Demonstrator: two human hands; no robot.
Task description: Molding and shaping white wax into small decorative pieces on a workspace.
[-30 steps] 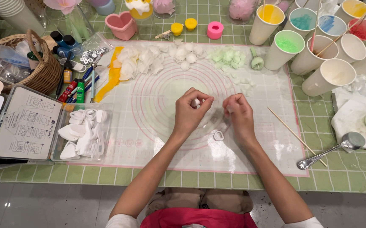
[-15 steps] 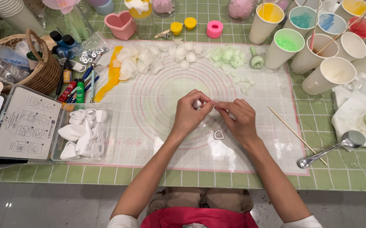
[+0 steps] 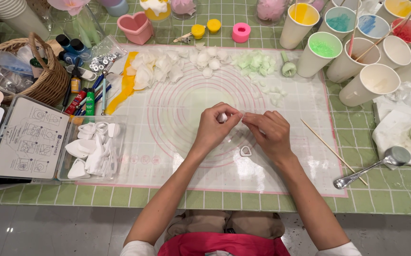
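From the head camera, the left hand (image 3: 215,129) pinches a small white clay piece (image 3: 222,117) between thumb and fingertips, held up over the middle of the silicone mat (image 3: 177,156), probably so both hands can shape it free of the surface. The right hand (image 3: 269,133) meets it from the other side, fingers bent toward the same piece; whether it grips the piece or only touches it cannot be told. A small teardrop cutter (image 3: 246,150) lies on the mat just below the hands, within easy reach. Finished white petals (image 3: 163,66) and pale green petals (image 3: 255,61) rest along the mat's far edge, seemingly set aside out of the working area. A clear tray of cutters (image 3: 91,148) overlaps the mat's left edge; paper cups (image 3: 371,83) stand beyond its right far corner; a metal spoon (image 3: 371,166) lies off the mat's right edge on the table (image 3: 395,199).
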